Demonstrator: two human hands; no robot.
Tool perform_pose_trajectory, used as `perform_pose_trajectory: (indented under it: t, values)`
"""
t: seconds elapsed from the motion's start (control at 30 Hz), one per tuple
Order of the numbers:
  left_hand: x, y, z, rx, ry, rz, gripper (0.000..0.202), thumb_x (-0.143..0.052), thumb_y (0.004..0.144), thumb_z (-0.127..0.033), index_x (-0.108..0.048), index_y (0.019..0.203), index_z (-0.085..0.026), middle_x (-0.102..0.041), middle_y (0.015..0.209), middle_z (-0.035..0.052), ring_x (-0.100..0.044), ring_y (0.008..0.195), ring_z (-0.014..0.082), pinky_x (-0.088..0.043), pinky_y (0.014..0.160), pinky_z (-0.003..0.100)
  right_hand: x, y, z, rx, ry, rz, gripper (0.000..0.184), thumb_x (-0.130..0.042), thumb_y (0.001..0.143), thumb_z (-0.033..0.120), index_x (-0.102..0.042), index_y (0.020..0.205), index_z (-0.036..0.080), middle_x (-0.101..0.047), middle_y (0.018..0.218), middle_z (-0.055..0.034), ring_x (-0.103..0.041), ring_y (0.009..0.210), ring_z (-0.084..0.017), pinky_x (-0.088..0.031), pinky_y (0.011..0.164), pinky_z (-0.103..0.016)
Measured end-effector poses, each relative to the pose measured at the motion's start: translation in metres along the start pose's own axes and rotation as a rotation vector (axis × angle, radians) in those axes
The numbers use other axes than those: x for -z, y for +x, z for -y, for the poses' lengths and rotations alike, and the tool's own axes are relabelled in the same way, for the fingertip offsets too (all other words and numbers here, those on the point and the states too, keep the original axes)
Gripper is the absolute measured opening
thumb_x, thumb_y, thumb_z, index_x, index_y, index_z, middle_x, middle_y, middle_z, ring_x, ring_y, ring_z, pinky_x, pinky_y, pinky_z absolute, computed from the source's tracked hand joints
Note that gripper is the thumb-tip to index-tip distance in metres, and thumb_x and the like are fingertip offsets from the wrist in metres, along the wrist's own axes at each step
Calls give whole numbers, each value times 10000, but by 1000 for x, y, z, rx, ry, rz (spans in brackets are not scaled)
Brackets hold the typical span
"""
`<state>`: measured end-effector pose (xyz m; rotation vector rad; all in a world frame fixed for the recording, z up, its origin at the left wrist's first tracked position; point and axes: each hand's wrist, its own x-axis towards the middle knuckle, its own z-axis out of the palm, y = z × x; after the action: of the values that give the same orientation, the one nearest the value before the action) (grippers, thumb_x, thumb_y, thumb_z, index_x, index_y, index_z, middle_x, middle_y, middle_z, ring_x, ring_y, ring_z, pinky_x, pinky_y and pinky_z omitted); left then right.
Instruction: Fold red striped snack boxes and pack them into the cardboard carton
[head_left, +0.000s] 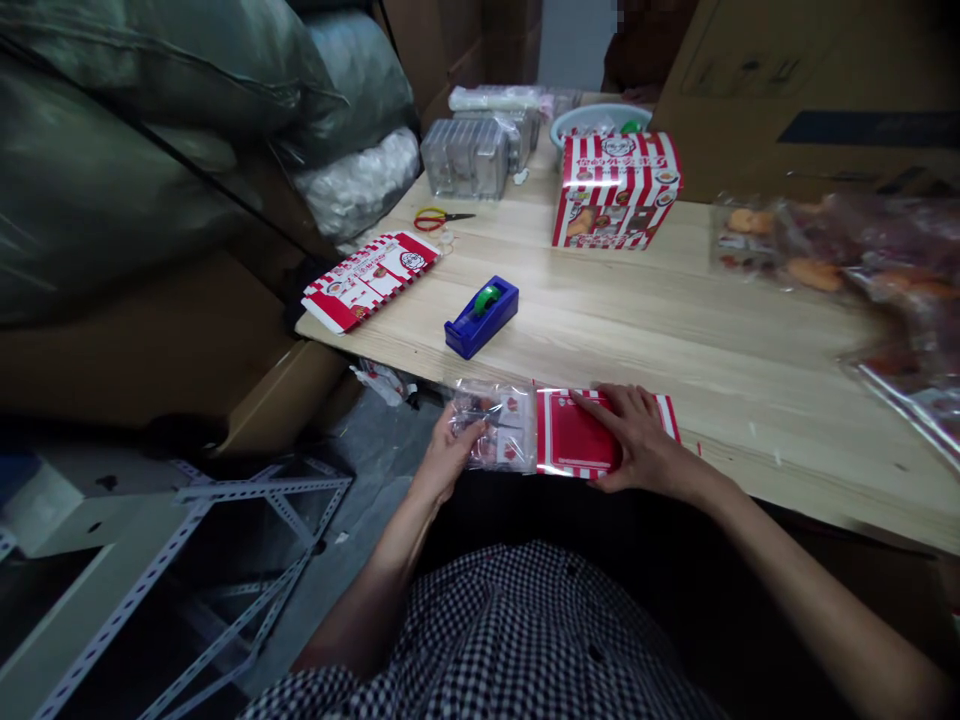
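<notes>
At the table's front edge lies a red and white cardboard box (574,440) on its side. My right hand (637,435) grips it from the right, its fingers across the top face and the thumb at the near edge. Against the box's left end sits a clear plastic pack (510,425) with small printed pieces inside. My left hand (448,450) holds that pack by its left end, thumb on top; the fingers underneath are hidden. Whether the pack reaches inside the box, I cannot tell. Just beyond stands a blue tape dispenser (484,325) with a green roll.
A flattened striped carton (371,278) and yellow-red scissors (435,219) lie at the left. Farther back are clear plastic cases (465,160), a standing striped box (619,195) and a pale blue bowl (566,122). Bagged toy pieces (817,270) cover the right side.
</notes>
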<state>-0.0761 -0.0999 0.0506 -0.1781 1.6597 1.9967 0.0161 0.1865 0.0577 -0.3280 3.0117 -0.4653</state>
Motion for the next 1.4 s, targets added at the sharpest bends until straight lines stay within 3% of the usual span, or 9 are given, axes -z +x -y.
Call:
perform_pose_trajectory:
  t: [0.27, 0.4, 0.53, 0.63, 0.73, 0.83, 1.1, 1.27, 1.4]
  values:
    - [-16, 3, 15, -47, -48, -18, 472, -763, 768, -367, -581, 1172, -206, -713, 1087, 66, -680, 770, 158, -562, 651, 269, 1, -2, 5, -27, 11, -26, 1062, -784, 655, 498, -280, 1560, 263, -345, 1462, -179, -313, 1386, -425, -141, 1174, -625]
    - [-26, -5, 16, -152, 147, -9, 434, -720, 816, -380, -588, 1194, -214, -717, 1085, 64, -685, 881, 189, -550, 749, 285, 1, 0, 14, -1, 30, -42, 1086, -786, 656, 520, -249, 1570, 290, -345, 1474, -164, -312, 1380, -422, -154, 1171, -615]
    - [-26, -13, -3, -271, 485, 42, 481, -690, 850, -395, -566, 1283, -225, -722, 1091, 76, -676, 940, 225, -532, 840, 335, 0, -1, 25, 1, 58, -86, 1100, -776, 677, 541, -187, 1584, 342, -311, 1496, -151, -284, 1397, -436, -137, 1164, -643]
    - [-15, -16, -27, -362, 565, -76, 599, -687, 856, -391, -504, 1399, -219, -718, 1112, 92, -679, 884, 228, -538, 808, 344, 4, -4, 36, -53, 93, -141, 1110, -780, 689, 506, -139, 1586, 385, -299, 1508, -140, -288, 1395, -448, -132, 1155, -671]
    - [-9, -20, -47, -483, 576, -125, 389, -641, 896, -355, -667, 1258, -212, -728, 1124, 86, -681, 927, 234, -524, 847, 330, 9, -8, 54, -107, 113, -210, 1144, -802, 674, 478, -113, 1584, 402, -300, 1495, -131, -308, 1381, -448, -109, 1164, -679]
    - [-15, -29, -57, -572, 636, -87, 252, -629, 909, -312, -764, 1102, -224, -748, 1072, 71, -683, 936, 240, -513, 859, 329, 11, -14, 74, -159, 97, -297, 1159, -812, 671, 470, -101, 1583, 394, -271, 1480, -140, -305, 1375, -455, -86, 1169, -689]
    - [-43, -44, -58, -693, 800, 257, 351, -533, 949, -189, -713, 1232, -292, -735, 1166, 77, -623, 1097, 273, -415, 1030, 465, 10, -34, 97, -291, 76, -387, 1178, -794, 681, 452, -26, 1573, 419, -219, 1473, -122, -301, 1364, -467, -105, 1165, -705]
    - [-39, -38, -73, -731, 846, 584, 448, -452, 987, -173, -596, 1373, -348, -677, 1292, 65, -548, 1264, 256, -317, 1144, 516, -4, -41, 100, -392, 155, -452, 1182, -773, 714, 462, 4, 1597, 339, -256, 1453, -151, -345, 1330, -410, -325, 1119, -602]
    - [-51, -48, -68, -812, 581, 330, 589, -642, 915, -284, -464, 1475, -324, -465, 1541, 72, -328, 1475, 281, -189, 1229, 522, -18, -38, 114, -550, 393, -732, 1293, -850, 611, 533, -52, 1604, 311, -269, 1439, -140, -360, 1330, -402, -358, 1081, -614]
